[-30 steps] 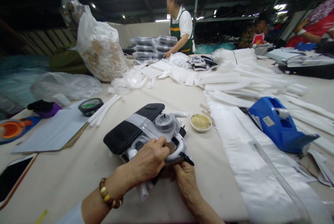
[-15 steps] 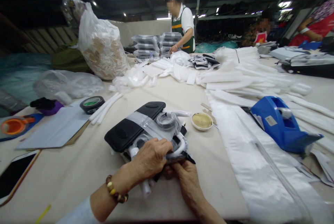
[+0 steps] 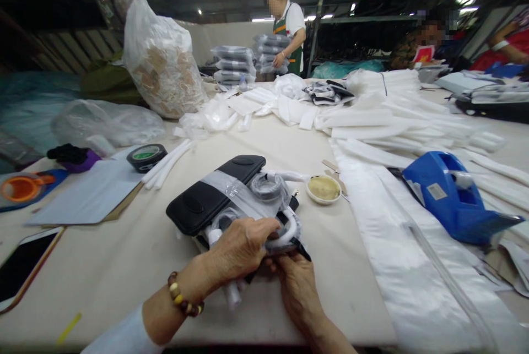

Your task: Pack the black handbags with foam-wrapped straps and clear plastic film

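Bundle point(image 3: 237, 194), head view: on table point(image 3: 343, 271), under and just beyond both hands. Left hand point(image 3: 243, 246) curled over its near edge, grasping it beside a bent white tube point(image 3: 294, 225). Right hand point(image 3: 298, 277) at same edge, fingertips tucked underneath, partly hidden; cannot tell if they grip. Dish point(image 3: 323, 189) beyond right hand, blue dispenser point(image 3: 450, 200) farther right. Phone point(image 3: 28, 266) well left of left hand.
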Available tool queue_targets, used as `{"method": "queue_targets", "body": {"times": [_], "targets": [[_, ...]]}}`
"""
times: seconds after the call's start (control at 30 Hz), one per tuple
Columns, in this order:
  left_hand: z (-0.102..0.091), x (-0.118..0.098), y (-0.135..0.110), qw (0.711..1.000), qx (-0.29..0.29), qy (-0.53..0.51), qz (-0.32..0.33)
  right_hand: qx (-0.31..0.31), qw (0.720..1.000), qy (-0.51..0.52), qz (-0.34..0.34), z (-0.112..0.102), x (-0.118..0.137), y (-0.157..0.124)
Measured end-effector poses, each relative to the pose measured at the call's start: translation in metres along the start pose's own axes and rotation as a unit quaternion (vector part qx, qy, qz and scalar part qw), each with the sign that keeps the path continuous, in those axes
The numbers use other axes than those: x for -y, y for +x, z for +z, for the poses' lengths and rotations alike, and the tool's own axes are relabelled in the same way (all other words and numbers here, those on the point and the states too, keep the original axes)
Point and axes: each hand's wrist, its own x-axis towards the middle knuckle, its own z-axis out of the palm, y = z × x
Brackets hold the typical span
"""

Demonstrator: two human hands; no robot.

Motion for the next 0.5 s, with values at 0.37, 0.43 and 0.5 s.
{"method": "queue_targets", "body": {"times": [0.37, 0.43, 0.5], "targets": [[-0.01, -0.007, 0.003, 0.995, 0.057, 0.076, 0.01, -0.024, 0.997, -0.076, -0.016, 0.001, 0.001, -0.001], [-0.01, -0.006, 0.004, 0.995, 0.071, 0.069, 0.006, -0.029, 0.996, -0.087, -0.017, 0.002, 0.001, -0.002], [-0.009, -0.004, 0.004, 0.995, 0.078, 0.068, 0.005, -0.027, 0.995, -0.096, -0.019, 0.003, 0.002, -0.003]]}}
